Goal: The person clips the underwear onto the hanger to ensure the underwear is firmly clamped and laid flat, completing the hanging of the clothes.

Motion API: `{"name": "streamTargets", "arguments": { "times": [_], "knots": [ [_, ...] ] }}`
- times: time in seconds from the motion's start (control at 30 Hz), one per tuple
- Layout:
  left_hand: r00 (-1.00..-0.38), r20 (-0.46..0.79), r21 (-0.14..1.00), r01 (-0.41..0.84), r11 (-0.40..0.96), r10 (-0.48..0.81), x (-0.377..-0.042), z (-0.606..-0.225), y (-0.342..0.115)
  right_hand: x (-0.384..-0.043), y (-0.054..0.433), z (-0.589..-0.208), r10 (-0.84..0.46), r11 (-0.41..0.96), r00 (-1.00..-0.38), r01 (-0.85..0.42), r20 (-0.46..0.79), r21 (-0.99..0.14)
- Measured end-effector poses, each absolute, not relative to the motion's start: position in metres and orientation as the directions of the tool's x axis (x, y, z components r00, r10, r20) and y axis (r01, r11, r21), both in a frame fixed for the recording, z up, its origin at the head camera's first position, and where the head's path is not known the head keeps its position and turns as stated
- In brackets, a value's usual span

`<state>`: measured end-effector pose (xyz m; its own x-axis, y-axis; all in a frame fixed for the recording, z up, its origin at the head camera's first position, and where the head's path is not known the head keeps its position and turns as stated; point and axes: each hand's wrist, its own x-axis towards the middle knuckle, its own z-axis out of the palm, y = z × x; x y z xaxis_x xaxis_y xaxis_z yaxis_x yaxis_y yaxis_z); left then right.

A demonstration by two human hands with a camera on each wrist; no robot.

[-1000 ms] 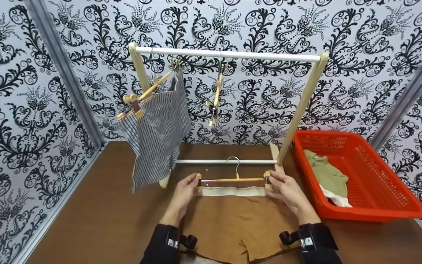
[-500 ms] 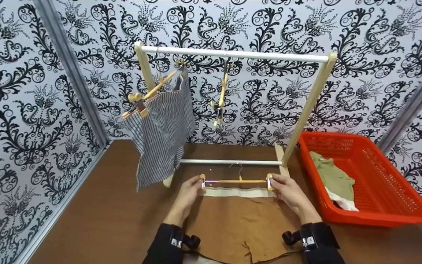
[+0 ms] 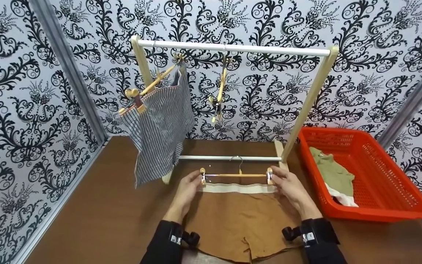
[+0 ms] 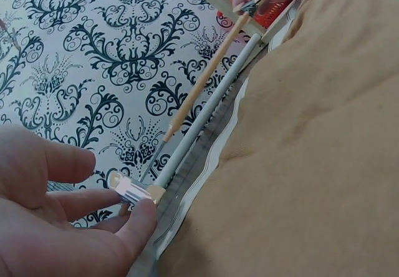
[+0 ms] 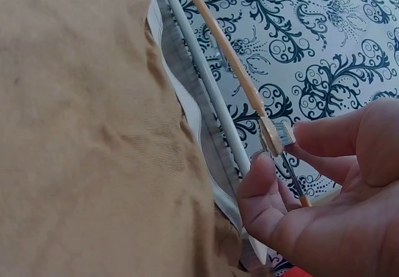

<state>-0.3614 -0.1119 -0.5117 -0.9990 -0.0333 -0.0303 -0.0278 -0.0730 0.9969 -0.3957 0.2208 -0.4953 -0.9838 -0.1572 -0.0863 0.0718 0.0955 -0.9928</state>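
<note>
between the fingers: hanger (image 3: 222, 175) | left hand (image 3: 187, 185) pinches left clip (image 4: 132, 190) | right hand (image 3: 288, 186) pinches right clip (image 5: 274, 135) | below the fingers: shorts (image 3: 233, 216), waistband (image 3: 237, 189) nearest | beyond the fingers: rack (image 3: 269, 49) | right of them: basket (image 3: 379, 213)

No lettering can be read, the pale tags (image 3: 309, 237) on the wristbands (image 3: 320, 234) included

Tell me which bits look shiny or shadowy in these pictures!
Head view: metal glints on both hanger clips; left wrist view: the near clip flashes almost white; right wrist view: soft shadows darken folds in the brown cloth.
</note>
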Motion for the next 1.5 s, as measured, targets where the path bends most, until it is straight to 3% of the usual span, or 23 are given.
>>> {"name": "streamTargets", "arguments": {
  "times": [0.2, 0.43, 0.5, 0.57, 0.67, 0.77, 0.87, 1.0, 1.23, 1.37, 1.5],
  "knots": [
    [-0.999, -0.037, 0.997, -0.039, -0.07, 0.028, -0.362, -0.515, -0.112, -0.396, 0.221, -0.501, -0.139, 0.164, -0.987, 0.063, -0.086, -0.985],
    [-0.996, -0.051, 0.997, -0.054, -0.045, 0.072, -0.362, -0.518, -0.11, -0.396, 0.219, -0.501, -0.123, 0.096, -0.989, 0.071, -0.082, -0.993],
    [-0.997, -0.037, 0.999, -0.038, -0.008, 0.061, -0.362, -0.518, -0.11, -0.395, 0.221, -0.498, -0.134, 0.158, -0.988, 0.057, -0.078, -0.986],
    [-0.998, 0.007, 0.998, 0.011, 0.062, 0.058, -0.361, -0.517, -0.111, -0.393, 0.223, -0.493, -0.136, 0.264, -0.99, 0.012, -0.049, -0.965],
    [-0.988, 0.116, 0.95, 0.14, 0.281, 0.099, -0.358, -0.517, -0.112, -0.388, 0.225, -0.485, -0.139, 0.455, -0.989, -0.108, 0.049, -0.884],
    [-0.964, 0.188, 0.813, 0.26, 0.522, 0.187, -0.354, -0.518, -0.112, -0.384, 0.225, -0.48, -0.203, 0.594, -0.966, -0.25, 0.157, -0.765],
    [-0.946, 0.175, 0.68, 0.316, 0.661, 0.272, -0.35, -0.519, -0.113, -0.38, 0.224, -0.48, -0.337, 0.671, -0.919, -0.386, 0.203, -0.633],
    [-0.936, 0.134, 0.607, 0.338, 0.719, 0.327, -0.347, -0.522, -0.114, -0.375, 0.225, -0.484, -0.475, 0.703, -0.871, -0.461, 0.125, -0.541],
    [-0.934, 0.084, 0.57, 0.33, 0.753, 0.346, -0.345, -0.522, -0.118, -0.369, 0.224, -0.491, -0.544, 0.727, -0.823, -0.365, -0.164, -0.581],
    [-0.943, 0.077, 0.589, 0.305, 0.748, 0.325, -0.344, -0.52, -0.118, -0.369, 0.222, -0.491, -0.542, 0.737, -0.817, -0.349, -0.198, -0.579],
    [-0.957, 0.1, 0.621, 0.273, 0.735, 0.272, -0.346, -0.518, -0.115, -0.368, 0.218, -0.486, -0.485, 0.78, -0.861, -0.345, -0.156, -0.523]
  ]
}}
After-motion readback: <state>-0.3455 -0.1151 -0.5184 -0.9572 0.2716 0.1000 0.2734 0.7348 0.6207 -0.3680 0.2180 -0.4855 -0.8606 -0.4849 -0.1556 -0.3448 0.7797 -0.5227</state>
